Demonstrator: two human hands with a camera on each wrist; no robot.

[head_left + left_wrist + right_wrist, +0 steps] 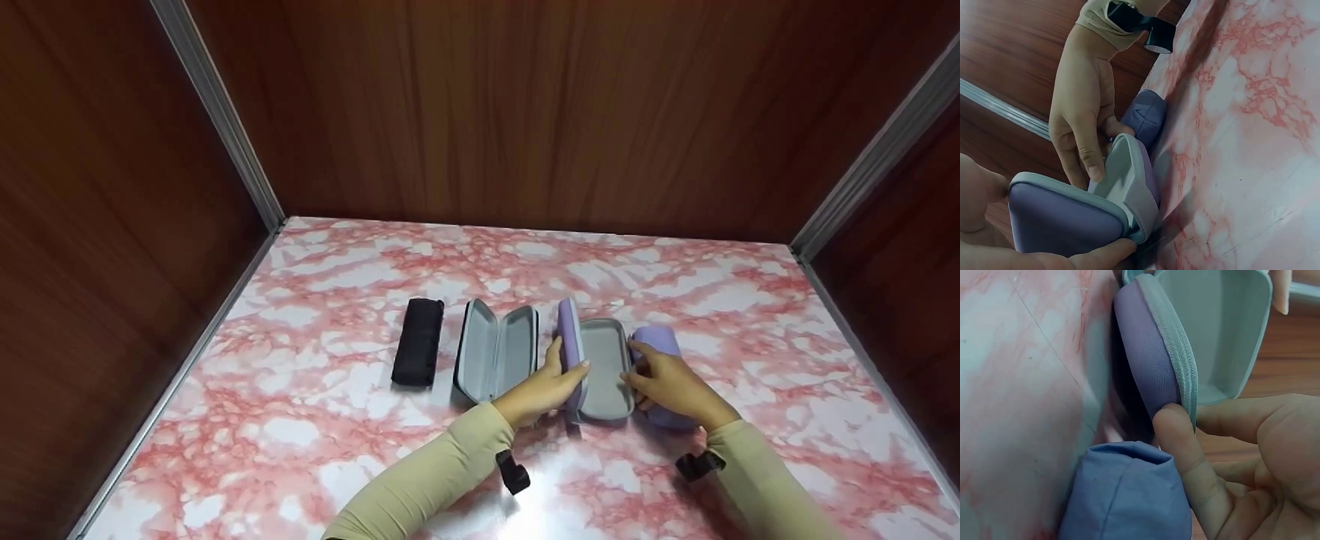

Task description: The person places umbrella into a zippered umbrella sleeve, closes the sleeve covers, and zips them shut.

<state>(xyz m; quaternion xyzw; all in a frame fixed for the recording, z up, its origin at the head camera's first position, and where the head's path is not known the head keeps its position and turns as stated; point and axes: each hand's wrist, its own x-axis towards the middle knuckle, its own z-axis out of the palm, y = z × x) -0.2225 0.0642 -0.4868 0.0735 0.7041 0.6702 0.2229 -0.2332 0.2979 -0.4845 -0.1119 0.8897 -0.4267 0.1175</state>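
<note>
A purple zip case (602, 352) with a grey lining stands opened on the table, its lid (570, 334) raised on the left side. My left hand (541, 391) grips that lid, fingers on the outer face and thumb round its edge. On the opposite side my right hand (673, 386) pinches the case's rim (1182, 354) between thumb and fingers. Just right of the case, partly under the right hand, lies a purple fabric bundle (657, 339) shaped like a folded umbrella; the right wrist view shows its gathered end (1129, 464). The lined inside shows nothing in it.
Left of the purple case, a black case (480, 349) lies opened with a grey lining, close to my left hand. Farther left is a black fabric bundle (418, 341). The marbled red-and-white table (337, 277) is enclosed by brown wood-look panels (487, 112).
</note>
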